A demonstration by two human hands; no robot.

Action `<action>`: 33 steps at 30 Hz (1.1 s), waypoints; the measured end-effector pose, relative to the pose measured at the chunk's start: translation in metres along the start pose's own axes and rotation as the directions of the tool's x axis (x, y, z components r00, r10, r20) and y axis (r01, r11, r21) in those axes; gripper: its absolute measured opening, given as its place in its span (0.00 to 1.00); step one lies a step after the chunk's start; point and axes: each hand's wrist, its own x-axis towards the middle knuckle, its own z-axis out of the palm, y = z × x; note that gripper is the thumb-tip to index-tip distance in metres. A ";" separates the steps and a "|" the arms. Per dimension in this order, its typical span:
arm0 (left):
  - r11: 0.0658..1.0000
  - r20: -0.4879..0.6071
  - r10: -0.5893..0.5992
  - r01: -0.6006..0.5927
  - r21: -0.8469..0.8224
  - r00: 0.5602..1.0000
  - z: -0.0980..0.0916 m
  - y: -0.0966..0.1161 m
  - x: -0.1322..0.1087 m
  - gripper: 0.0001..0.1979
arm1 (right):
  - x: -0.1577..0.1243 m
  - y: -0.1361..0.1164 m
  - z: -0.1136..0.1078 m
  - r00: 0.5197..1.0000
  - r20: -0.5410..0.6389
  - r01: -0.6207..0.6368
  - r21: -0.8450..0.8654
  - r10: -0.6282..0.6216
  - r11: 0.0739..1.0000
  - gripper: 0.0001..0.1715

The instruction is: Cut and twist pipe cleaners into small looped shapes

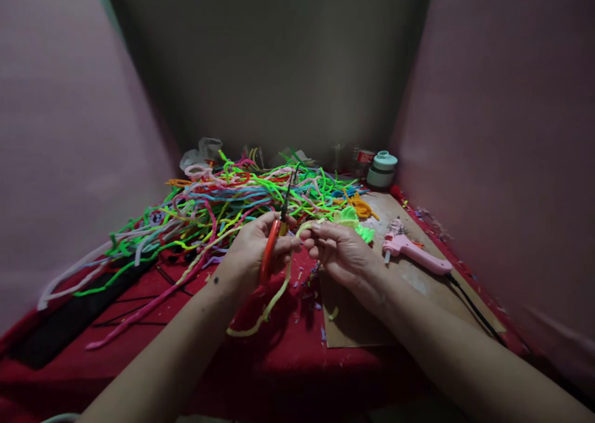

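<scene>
Left hand (248,249) grips orange-handled scissors (269,252), blades pointing far, while the right hand (337,252) pinches a pale yellow fuzzy strand (277,296) that trails near over a red-covered bench (195,342). Colorful strands (218,206) heap far left; a pink glue gun (416,253) lies right on a brown board (353,324).

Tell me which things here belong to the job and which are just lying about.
Probably part of the job:
orange-handled scissors, held
pale yellow fuzzy stem, held
multicoloured stem pile, perhaps supplies

Seemingly lying about:
pink glue gun, not held
teal-lidded container
plastic bag
</scene>
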 end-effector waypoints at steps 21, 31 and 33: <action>0.075 0.137 0.127 -0.147 0.986 0.982 -0.038 -0.008 -0.039 0.15 | -0.005 -0.003 0.010 0.971 -0.102 0.186 -0.232 -0.214 0.955 0.07; 0.038 0.164 0.168 -0.173 0.984 0.972 -0.026 -0.021 -0.038 0.17 | -0.006 -0.002 0.010 0.985 -0.107 0.117 -0.183 -0.138 0.976 0.05; 0.019 0.167 0.185 -0.174 0.985 0.968 -0.024 -0.023 -0.037 0.18 | -0.006 -0.002 0.010 0.986 -0.112 0.105 -0.184 -0.127 0.977 0.05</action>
